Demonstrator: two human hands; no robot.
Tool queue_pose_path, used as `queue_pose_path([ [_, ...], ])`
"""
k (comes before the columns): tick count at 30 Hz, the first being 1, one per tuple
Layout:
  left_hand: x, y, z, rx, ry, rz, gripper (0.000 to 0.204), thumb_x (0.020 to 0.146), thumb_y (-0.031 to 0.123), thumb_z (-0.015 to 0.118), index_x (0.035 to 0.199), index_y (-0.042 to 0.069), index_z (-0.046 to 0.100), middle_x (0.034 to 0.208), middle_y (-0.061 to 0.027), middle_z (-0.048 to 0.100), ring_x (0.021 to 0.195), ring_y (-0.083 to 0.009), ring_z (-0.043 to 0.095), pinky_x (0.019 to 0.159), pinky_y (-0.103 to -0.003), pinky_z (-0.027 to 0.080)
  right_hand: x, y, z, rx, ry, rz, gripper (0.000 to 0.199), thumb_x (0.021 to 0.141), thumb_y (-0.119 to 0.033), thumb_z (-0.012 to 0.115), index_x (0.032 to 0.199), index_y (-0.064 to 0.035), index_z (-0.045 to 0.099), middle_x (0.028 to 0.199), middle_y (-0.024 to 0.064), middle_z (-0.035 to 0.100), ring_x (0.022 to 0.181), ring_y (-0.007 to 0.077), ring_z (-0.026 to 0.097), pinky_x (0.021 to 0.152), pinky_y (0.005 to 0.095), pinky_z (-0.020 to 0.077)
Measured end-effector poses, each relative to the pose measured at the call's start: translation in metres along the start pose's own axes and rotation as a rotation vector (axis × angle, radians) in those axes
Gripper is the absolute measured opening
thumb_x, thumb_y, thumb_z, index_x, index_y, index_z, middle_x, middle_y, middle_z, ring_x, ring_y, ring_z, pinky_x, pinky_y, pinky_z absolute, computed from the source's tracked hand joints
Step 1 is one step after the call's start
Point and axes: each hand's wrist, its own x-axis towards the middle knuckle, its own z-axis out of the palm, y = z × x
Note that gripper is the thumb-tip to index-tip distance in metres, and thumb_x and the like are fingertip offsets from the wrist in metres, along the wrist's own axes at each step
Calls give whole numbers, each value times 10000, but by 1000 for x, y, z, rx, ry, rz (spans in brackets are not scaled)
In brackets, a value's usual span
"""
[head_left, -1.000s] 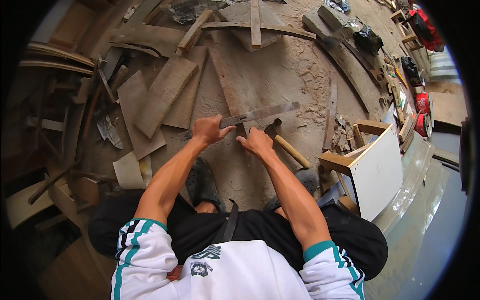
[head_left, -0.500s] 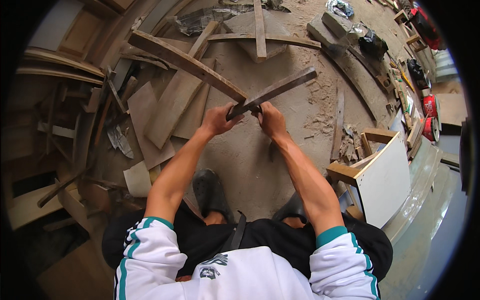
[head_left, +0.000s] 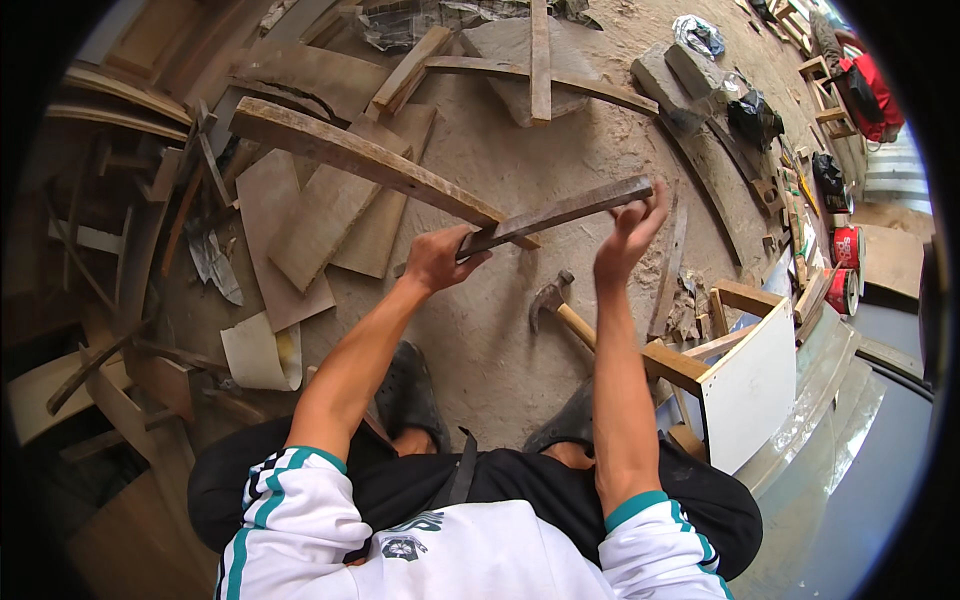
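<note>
My left hand [head_left: 438, 258] grips the spot where a long, slightly curved wooden bar [head_left: 350, 155] meets a shorter dark wooden strip [head_left: 570, 212]. Both pieces are raised off the ground in front of me. The bar runs up and to the left, the strip to the right. My right hand [head_left: 625, 235] is lifted, with its fingers closed around the strip's far right end. A hammer [head_left: 560, 305] with a wooden handle lies on the sandy ground below my hands, apart from both.
Boards and offcuts [head_left: 300, 220] lie scattered on the left. Curved wooden pieces [head_left: 540, 85] lie ahead. A small white-panelled wooden frame [head_left: 745, 385] stands by my right knee. Bags and red cans [head_left: 845, 260] line the right side. My shoes [head_left: 405, 390] rest on the sand.
The bar and strip rose from near the ground to chest height. My right hand slid from the joint out to the strip's right end. The hammer now lies uncovered on the ground.
</note>
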Motion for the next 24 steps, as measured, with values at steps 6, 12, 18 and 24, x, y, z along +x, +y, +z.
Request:
queue_pose_path([
  [6, 7, -17, -1, -629, 539, -295, 890, 893, 787, 410, 1270, -8, 544, 1199, -205, 634, 1065, -331, 652, 883, -452, 516, 26, -13, 5, -125, 8, 135, 272, 1004, -232, 580, 1152, -14, 514, 993, 111, 614, 842, 138, 616, 779, 287, 483],
  [12, 99, 71, -153, -1332, 869, -153, 680, 925, 665, 555, 1212, 52, 489, 1092, -129, 638, 951, -263, 628, 871, -408, 499, 13, -12, -5, -65, -9, 88, 205, 1032, -201, 514, 1112, -16, 475, 940, 90, 554, 828, 146, 574, 797, 302, 462],
  [18, 104, 56, -187, -1297, 775, -160, 266, 919, 308, 664, 824, 138, 484, 644, 35, 401, 569, -118, 453, 618, -322, 440, 11, -2, -21, -386, -15, -118, 210, 1039, -221, 497, 1111, -25, 476, 970, 82, 524, 807, 142, 526, 766, 307, 443],
  [24, 95, 58, -184, -1301, 839, -165, 248, 901, 232, 621, 734, 158, 453, 620, 39, 392, 563, -120, 434, 598, -318, 422, 5, -3, -19, -303, 6, -73, 218, 1038, -233, 494, 1113, -28, 481, 917, 54, 502, 782, 124, 479, 727, 289, 424],
])
